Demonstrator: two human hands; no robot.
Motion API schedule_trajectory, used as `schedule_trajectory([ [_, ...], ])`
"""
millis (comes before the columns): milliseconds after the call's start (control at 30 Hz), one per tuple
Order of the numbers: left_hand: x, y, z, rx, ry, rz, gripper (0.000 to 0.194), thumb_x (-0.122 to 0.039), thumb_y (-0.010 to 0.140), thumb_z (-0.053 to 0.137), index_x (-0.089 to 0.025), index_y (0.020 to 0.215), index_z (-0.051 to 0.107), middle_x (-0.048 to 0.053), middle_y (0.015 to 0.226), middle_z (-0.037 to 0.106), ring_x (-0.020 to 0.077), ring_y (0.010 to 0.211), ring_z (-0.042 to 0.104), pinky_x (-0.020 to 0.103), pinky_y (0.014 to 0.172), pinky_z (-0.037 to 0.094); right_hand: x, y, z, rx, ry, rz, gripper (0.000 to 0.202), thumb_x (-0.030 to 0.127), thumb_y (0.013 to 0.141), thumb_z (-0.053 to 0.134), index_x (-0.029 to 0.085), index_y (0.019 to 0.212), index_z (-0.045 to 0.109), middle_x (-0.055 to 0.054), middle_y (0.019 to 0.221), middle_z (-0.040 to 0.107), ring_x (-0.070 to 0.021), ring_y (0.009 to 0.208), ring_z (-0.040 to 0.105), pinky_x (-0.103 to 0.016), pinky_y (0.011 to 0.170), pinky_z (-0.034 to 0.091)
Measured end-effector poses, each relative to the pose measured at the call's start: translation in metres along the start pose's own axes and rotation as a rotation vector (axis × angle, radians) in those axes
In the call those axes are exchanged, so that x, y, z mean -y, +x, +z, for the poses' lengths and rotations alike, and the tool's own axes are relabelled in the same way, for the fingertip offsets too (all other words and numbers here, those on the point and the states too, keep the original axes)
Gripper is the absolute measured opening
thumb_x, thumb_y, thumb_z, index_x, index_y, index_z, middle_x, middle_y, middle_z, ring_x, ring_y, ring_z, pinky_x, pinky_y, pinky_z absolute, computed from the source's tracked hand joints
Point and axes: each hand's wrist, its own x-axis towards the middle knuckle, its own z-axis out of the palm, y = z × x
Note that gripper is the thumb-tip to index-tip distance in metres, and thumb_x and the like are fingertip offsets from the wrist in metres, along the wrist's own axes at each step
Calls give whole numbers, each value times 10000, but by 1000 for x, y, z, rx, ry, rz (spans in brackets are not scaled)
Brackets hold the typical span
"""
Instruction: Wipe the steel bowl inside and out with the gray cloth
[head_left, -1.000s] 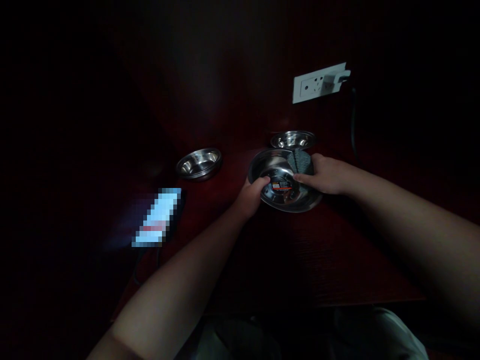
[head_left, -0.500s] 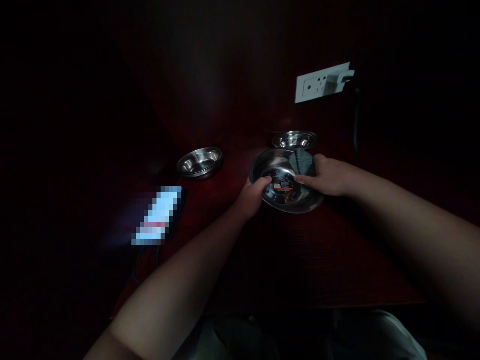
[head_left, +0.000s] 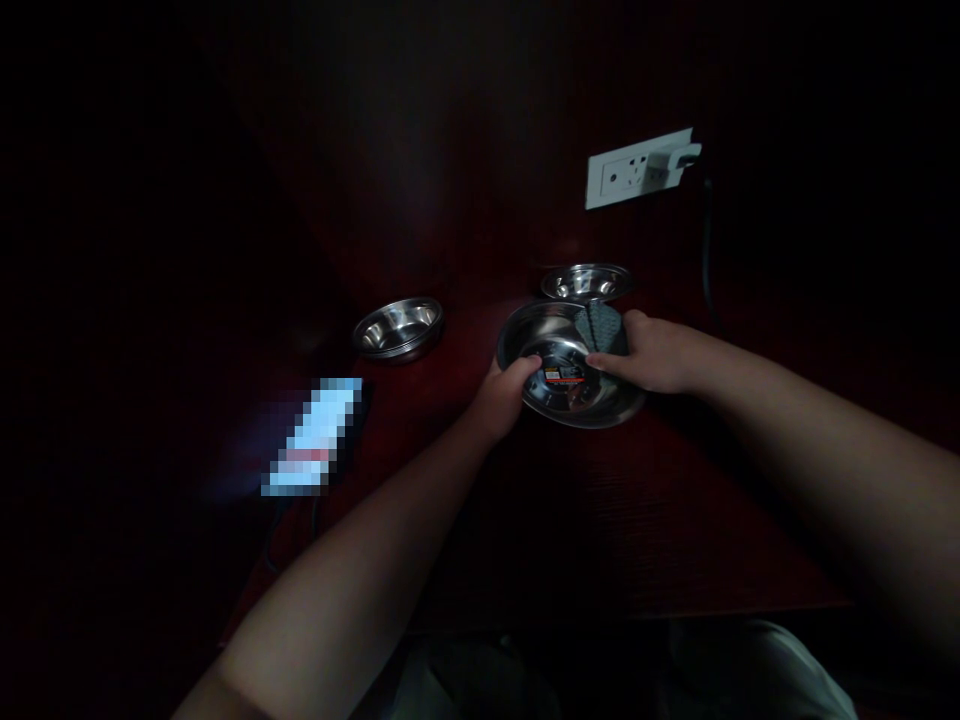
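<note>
A shiny stainless steel bowl (head_left: 547, 318) is tilted toward me, with a black and red label on its inner bottom. My left hand (head_left: 510, 395) grips its left rim, thumb inside and the other fingers hidden behind. At the right rim, my right hand (head_left: 652, 352) is closed on a grey-green textured cloth (head_left: 598, 328), which lies against the bowl's inner wall. The right thumb reaches into the bowl; the remaining fingers are mostly hidden. Just behind the held bowl sits another steel bowl (head_left: 587, 282).
Several stacked steel bowls (head_left: 399, 328) stand on the dark red table (head_left: 600, 540) to the left. A lit, pixelated phone (head_left: 315, 435) with a cable is nearer me. On the wall a white socket plate (head_left: 616, 180) holds a plug, and a dark cable (head_left: 706, 245) hangs beside it.
The view has shifted very slightly. Both hands keep the same hold on the bowl and cloth.
</note>
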Motion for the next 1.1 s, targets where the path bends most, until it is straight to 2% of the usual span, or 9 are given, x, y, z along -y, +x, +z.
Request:
schedule_trajectory([
  [367, -1, -1, 1, -9, 9, 3, 315, -323, 671, 645, -147, 932, 617, 87, 900, 686, 242, 934, 626, 383, 866, 459, -2, 1, 2, -12, 16, -15, 748, 658, 728, 493, 78, 1199, 508, -210, 1063, 655, -336, 923, 637, -420, 732, 501],
  [633, 1, 2, -1, -6, 19, -2, 396, -339, 674, 649, -150, 1017, 597, 100, 982, 681, 253, 972, 620, 391, 879, 457, -2, 2, 2, -9, 15, -12, 773, 641, 735, 505, 46, 1229, 489, -223, 1088, 645, -341, 948, 630, -417, 767, 503],
  [833, -2, 0, 0, 19, 49, 16, 376, -344, 692, 624, -154, 1016, 610, 89, 1001, 688, 260, 1028, 600, 374, 884, 447, -6, 4, 5, -20, 6, 1, 865, 705, 691, 514, 68, 1275, 460, -226, 1123, 627, -392, 974, 608, -473, 770, 492],
  [933, -2, 1, 1, 20, 65, 12, 380, -347, 689, 624, -157, 1017, 618, 78, 979, 691, 264, 1031, 598, 376, 889, 441, -6, 3, 4, -3, 0, 31, 904, 743, 649, 527, 122, 1301, 445, -214, 1138, 622, -422, 982, 592, -513, 775, 477],
  [1100, -3, 0, 3, 29, 49, 8, 376, -342, 691, 615, -141, 1009, 614, 83, 928, 690, 267, 1005, 607, 381, 883, 444, -5, 3, 2, 18, 50, 46, 917, 707, 638, 570, 110, 1317, 418, -236, 1171, 593, -459, 1023, 558, -541, 797, 447],
])
